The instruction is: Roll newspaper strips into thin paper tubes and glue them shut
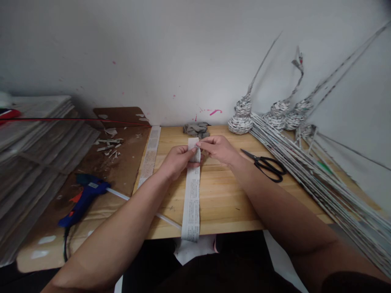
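A long newspaper strip runs from the middle of the wooden table to past its front edge, where its near end hangs over. My left hand pinches the strip near its far end, thumb on top. On the right side of that same end, my right hand grips the strip's edge between thumb and fingers. Some of the fingers behind the paper are hidden. Another newspaper strip lies flat to the left of my left hand. Scissors with black handles rest to the right of my right hand.
A blue glue gun with a long glue stick lies on stained cardboard at left, near paper scraps. Stacked newspapers stand far left. Rolled paper sticks and woven paper gourd shapes occupy the right. A grey cloth sits at the wall.
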Demonstrator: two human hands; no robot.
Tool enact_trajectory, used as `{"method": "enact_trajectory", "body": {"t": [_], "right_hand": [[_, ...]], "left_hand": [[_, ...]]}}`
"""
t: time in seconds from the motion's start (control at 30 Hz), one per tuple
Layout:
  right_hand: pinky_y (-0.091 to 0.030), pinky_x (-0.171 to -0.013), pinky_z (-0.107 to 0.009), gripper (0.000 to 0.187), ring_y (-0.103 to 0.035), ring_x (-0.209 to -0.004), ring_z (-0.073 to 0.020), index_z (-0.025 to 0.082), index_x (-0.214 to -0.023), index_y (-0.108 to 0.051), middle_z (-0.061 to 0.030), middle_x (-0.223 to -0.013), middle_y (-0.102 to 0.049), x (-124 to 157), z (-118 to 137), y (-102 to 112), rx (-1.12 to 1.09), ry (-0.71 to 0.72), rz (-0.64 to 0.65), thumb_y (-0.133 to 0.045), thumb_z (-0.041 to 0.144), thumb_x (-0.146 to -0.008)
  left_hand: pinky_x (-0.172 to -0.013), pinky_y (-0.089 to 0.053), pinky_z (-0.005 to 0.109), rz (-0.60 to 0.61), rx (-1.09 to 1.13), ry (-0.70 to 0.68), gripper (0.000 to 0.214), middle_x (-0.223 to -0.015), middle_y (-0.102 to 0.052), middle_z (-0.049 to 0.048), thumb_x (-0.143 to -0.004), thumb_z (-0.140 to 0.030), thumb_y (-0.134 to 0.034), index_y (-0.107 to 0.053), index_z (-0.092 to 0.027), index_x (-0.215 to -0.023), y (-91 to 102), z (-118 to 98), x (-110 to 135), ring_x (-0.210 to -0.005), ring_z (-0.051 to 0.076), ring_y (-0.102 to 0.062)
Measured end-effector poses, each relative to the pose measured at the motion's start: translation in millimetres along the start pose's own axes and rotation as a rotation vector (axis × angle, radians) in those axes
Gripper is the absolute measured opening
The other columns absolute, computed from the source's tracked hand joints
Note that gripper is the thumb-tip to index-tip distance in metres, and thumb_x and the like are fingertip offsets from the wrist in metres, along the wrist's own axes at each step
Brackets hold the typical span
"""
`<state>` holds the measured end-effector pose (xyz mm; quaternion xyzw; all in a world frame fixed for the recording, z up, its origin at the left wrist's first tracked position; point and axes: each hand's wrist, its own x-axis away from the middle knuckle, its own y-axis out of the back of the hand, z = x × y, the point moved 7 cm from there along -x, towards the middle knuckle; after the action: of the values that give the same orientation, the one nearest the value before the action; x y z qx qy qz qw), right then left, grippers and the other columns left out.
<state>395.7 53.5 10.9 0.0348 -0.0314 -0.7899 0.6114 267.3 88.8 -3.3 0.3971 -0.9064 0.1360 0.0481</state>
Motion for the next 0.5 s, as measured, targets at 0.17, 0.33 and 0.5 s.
{"method": "enact_trajectory", "body": {"t": [0.17, 0.33, 0.5], "right_hand": [[-0.037, -0.051, -0.023, 0.027, -0.051, -0.056, -0.01, 0.016, -0.075, -0.073, 0.0, -0.062, -0.063, -0.1, 1.3, 1.3, 0.053, 0.002, -0.01, -0.07, 0.043, -0.073], [-0.034, -0.048, -0.022, 0.025, -0.048, -0.053, -0.0092, 0.016, -0.072, -0.07, 0.0015, -0.057, -0.058, 1.6, 2.9, 0.7, 0.022, -0.032, -0.01, -0.07, 0.041, -0.072], [-0.03, -0.045, -0.021, 0.024, -0.044, -0.049, -0.0076, 0.015, -0.076, -0.07, 0.0032, -0.055, -0.055, 2.1, -0.6, -2.2, -0.086, -0.088, 0.017, -0.072, 0.038, -0.07]], "left_hand": [[-0.064, -0.057, 0.027, -0.008, -0.006, 0.029, 0.023, -0.076, -0.073, 0.0114, -0.082, -0.033, -0.07, -0.071, -0.01, -0.078, -0.7, -1.6, 1.7, -0.071, 0.017, -0.069], [-0.063, -0.057, 0.027, -0.015, 0.004, 0.04, 0.022, -0.076, -0.073, 0.0118, -0.088, -0.028, -0.062, -0.07, -0.01, -0.079, -0.8, -1.4, 1.1, -0.069, 0.017, -0.069], [-0.063, -0.057, 0.029, -0.016, 0.019, 0.047, 0.021, -0.077, -0.073, 0.0125, -0.086, -0.03, -0.064, -0.071, -0.01, -0.083, 0.3, -0.3, 1.0, -0.072, 0.02, -0.07]]}}
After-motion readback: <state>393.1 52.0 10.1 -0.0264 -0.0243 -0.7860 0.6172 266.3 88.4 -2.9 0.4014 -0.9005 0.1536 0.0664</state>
